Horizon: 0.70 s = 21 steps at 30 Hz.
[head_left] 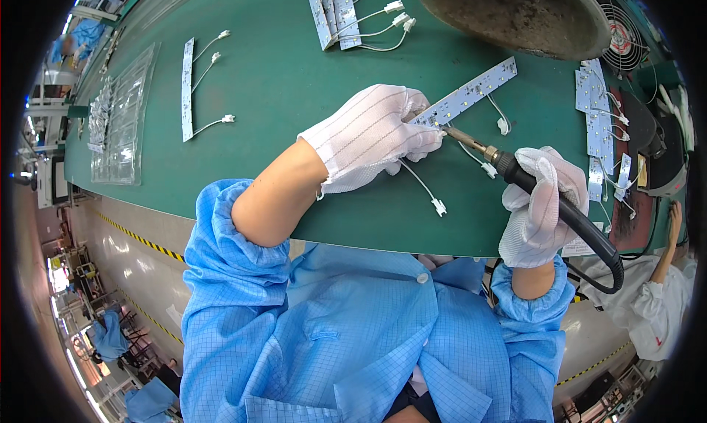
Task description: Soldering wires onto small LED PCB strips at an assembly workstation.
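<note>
My left hand [379, 134], in a white striped glove, is closed on one end of a white LED circuit board strip [471, 91]. The strip slants up and to the right above the green table. Short white wires with plugs, such as this connector [439, 207], hang from it. In my gloved right hand [546, 202] is a soldering iron [508, 165], gripped by its black handle. Its metal tip meets or nearly meets the strip's lower edge, close to my left fingers. A black cable runs from the handle's back end.
On the green table [258, 69], another LED strip [188, 90] lies left, beside a clear plastic tray [118, 165]. More strips [329, 14] lie at the back, and several [595, 121] at right. A large dark round hood [515, 18] and a fan [622, 38] stand back right; a co-worker's arm [669, 235] reaches in.
</note>
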Available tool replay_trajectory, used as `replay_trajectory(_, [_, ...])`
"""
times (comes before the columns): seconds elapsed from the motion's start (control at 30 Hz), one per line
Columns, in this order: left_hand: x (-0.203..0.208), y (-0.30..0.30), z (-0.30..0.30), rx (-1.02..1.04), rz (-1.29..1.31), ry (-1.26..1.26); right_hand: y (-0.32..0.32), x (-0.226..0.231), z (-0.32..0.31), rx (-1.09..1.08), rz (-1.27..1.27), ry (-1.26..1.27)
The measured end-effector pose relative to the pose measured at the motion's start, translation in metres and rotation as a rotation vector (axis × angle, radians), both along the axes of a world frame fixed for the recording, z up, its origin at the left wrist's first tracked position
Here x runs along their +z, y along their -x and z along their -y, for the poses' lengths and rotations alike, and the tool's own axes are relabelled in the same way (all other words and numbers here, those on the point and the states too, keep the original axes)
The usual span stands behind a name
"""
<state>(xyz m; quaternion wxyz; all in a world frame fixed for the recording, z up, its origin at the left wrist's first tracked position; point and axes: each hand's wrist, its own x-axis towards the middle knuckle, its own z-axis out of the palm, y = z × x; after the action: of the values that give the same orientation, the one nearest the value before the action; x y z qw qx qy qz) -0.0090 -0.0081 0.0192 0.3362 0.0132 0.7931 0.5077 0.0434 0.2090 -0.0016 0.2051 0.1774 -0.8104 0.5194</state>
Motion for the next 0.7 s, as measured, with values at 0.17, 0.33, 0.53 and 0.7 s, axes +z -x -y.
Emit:
replay_trajectory(0.17, [-0.001, 0.0, 0.001, 0.003, -0.001, -0.008, 0.0, -0.003, 0.002, -0.059, 0.037, 0.036])
replay_trajectory(0.33, [-0.003, -0.001, 0.0, 0.015, -0.021, -0.024, 0.003, -0.014, -0.006, 0.079, -0.143, -0.038])
replay_trajectory(0.53, [-0.005, 0.0, 0.003, -0.028, -0.065, -0.014, 0.004, -0.01, -0.004, 0.082, -0.166, 0.012])
replay_trajectory(0.7, [0.025, -0.009, 0.011, -0.402, -0.34, 0.527, 0.019, -0.015, -0.013, -0.114, -0.473, -0.196])
